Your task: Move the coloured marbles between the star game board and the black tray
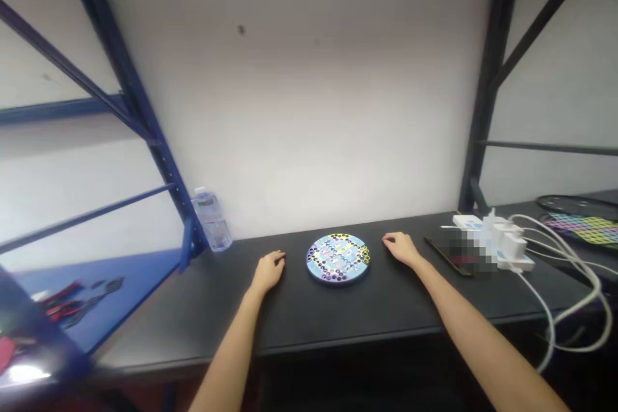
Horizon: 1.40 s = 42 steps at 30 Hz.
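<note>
A round game board [338, 259], light blue with purple and yellow rings around its edge, lies flat on the black tabletop [347, 315]. To its left my left hand [269, 271] rests palm down on the table, fingers loosely apart and holding nothing. My right hand [402, 248] lies on the other side of the board, its fingers relaxed and pointing left, with nothing seen in them. Neither hand touches the board. Small details on the board are too blurred to read.
A clear plastic bottle [212, 219] leans near the blue rack post [164, 154]. On the right are a dark phone-like slab [447, 251], a power strip with white chargers [505, 238] and looping white cables [593, 296]. Red-handled tools [62, 306] lie on the blue shelf at left.
</note>
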Available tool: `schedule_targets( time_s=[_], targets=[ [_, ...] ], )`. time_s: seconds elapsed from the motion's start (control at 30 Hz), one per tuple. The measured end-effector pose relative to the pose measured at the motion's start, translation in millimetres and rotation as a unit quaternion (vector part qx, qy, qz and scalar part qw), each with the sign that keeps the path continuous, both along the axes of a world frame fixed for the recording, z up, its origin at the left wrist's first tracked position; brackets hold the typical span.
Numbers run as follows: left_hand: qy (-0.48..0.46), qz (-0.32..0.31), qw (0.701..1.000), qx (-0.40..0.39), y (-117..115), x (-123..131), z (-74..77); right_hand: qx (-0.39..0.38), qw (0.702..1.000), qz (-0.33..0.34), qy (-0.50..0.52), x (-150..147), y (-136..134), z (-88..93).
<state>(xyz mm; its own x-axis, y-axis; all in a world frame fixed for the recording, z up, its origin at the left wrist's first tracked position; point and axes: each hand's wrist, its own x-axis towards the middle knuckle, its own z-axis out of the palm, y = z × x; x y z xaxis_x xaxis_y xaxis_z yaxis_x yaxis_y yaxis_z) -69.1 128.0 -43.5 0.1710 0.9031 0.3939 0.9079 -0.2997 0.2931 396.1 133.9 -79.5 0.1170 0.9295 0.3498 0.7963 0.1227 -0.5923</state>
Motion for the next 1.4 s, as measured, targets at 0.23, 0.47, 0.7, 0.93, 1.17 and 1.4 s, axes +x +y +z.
schedule_targets(
  time_s=[0.23, 0.47, 0.7, 0.93, 1.17, 1.4],
  targets=[
    [-0.003, -0.001, 1.0, 0.002, 3.4, -2.2, -0.6, -0.004, 1.0, -0.006, 0.0, -1.7, -1.6, 3.6],
    [-0.007, 0.0, 1.0, 0.001, 3.9, -3.3, -0.9, -0.001, 1.0, 0.001, 0.004, -2.2, -1.9, 4.5],
    [-0.023, 0.003, 1.0, -0.002, 3.8, -3.7, -1.3, 0.001, 1.0, -0.001, 0.0, 0.1, 1.1, 0.5],
    [-0.023, 0.004, 1.0, 0.004, 2.7, -2.8, -0.8, -0.002, 1.0, -0.002, -0.006, 0.8, 2.1, -1.0],
    [-0.023, -0.01, 1.0, 0.007, 1.6, -2.4, 0.9, 0.008, 1.0, 0.002, -0.004, 0.2, -0.1, 0.7],
    [-0.024, -0.002, 1.0, 0.005, -0.7, -0.4, 2.4, 0.003, 1.0, 0.009, -0.01, 0.6, -0.8, 1.5]
  ],
)
